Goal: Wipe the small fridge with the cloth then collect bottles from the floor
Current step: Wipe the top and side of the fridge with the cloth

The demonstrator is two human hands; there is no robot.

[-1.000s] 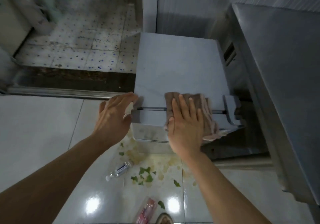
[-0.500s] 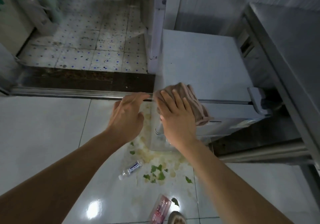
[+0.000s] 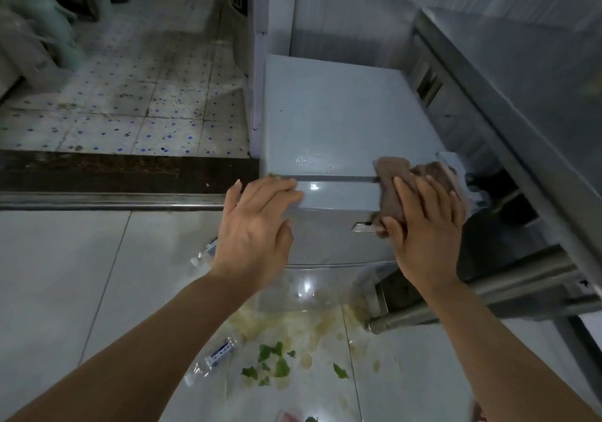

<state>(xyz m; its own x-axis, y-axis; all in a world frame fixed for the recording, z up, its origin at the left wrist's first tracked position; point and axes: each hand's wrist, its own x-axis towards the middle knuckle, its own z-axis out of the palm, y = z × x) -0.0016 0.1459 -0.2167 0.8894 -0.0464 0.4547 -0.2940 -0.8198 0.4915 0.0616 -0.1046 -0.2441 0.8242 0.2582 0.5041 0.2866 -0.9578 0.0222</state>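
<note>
My right hand (image 3: 423, 226) presses the cloth (image 3: 395, 187) flat over the small fridge (image 3: 335, 121) front-right edge — unwiped edge runs left toward my spread, empty left hand (image 3: 257, 226). A bottle (image 3: 213, 358) lies on the floor before the fridge — nearer my left.

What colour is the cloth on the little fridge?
The crumpled wiping cloth is brownish-pink, seen best in the head view, under the right hand.

Both forearms are bare from the lower frame edge up to the wrists, with no sleeve showing on either. The left hand (image 3: 257, 232) and the right hand (image 3: 423, 226) wear no gloves, rings, watch or bands. The fingernails on both hands are short and plain, without polish.
</note>
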